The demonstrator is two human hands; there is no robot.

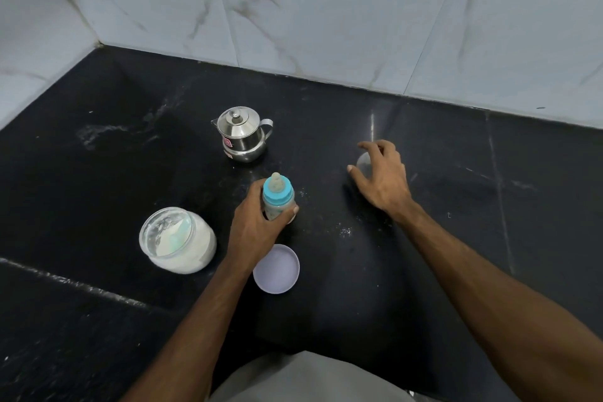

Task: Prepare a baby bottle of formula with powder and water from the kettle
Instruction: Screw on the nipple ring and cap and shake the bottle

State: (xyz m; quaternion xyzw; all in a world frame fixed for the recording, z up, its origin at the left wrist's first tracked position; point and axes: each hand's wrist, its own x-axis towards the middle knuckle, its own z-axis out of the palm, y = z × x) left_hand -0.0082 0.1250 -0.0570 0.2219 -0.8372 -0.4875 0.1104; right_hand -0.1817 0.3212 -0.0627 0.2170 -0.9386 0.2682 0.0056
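Two hands are busy: the bottle [278, 202] is gripped by the left hand [257, 225]; right of it, the right hand [383, 173], fingers loosely curled, covers a clear cap [363, 162]. The bottle could be tipped if jolted.

I see black stone counter [98, 173]. Baby bottle [278, 197] upright mid-counter; kettle [243, 135] behind it, powder jar [176, 240] left, lilac lid [276, 268] just before, clear cap [363, 163] right.

Obstacles round the left hand's [257, 225] grip on the bottle [279, 199]: kettle [243, 135] beyond, open jar [176, 240] left, lid [276, 268] just behind. Right of grip: bare counter [326, 192] as far as right hand [381, 173] over clear cap [363, 164].
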